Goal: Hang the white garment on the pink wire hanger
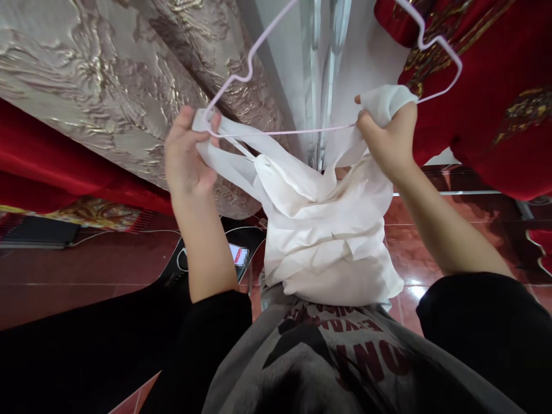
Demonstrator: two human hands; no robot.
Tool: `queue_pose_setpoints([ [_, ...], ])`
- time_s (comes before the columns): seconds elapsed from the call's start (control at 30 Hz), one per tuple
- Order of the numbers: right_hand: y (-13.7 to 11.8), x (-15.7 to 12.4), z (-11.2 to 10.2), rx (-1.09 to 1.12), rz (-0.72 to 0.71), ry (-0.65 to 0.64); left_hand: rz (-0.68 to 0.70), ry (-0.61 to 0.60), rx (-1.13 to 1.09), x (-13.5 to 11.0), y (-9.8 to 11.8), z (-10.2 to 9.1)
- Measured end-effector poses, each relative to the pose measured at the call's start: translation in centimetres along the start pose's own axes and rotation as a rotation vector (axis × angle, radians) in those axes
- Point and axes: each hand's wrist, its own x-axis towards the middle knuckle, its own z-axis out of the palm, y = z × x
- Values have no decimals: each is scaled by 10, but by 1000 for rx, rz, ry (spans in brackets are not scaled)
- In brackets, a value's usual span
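Note:
A white sleeveless garment (pixel 328 236) hangs crumpled in front of my chest. A thin pale pink wire hanger (pixel 280 133) stretches across between my hands. My left hand (pixel 187 158) is closed on the garment's left strap at the hanger's left end. At the hanger's right shoulder my right hand (pixel 388 138) grips the other strap, bunched white over my fingers. The hanger's hook rises out of the top of the picture.
A beige and gold embossed fabric (pixel 116 80) hangs at the upper left. Red cloth with gold pattern (pixel 495 86) fills the upper right. A phone (pixel 238 255) with a cable lies on the dark red tiled floor (pixel 86 259) below.

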Motion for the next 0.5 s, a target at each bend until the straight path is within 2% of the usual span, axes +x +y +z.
queue_pose_setpoints([
  [0.1,-5,-3,2,-33,112,-43,97,-14,38,1,17,4],
  [0.17,-5,-4,0,-44,138,-53,158,-10,80,0,28,2],
  [0.3,-2,-5,-5,-46,17,7,225,-88,56,-2,43,5],
  [0.4,-1,-6,-4,64,-97,40,238,-221,35,-3,49,30],
  [0.5,0,-8,1,77,-62,17,235,-320,141,-7,51,69],
])
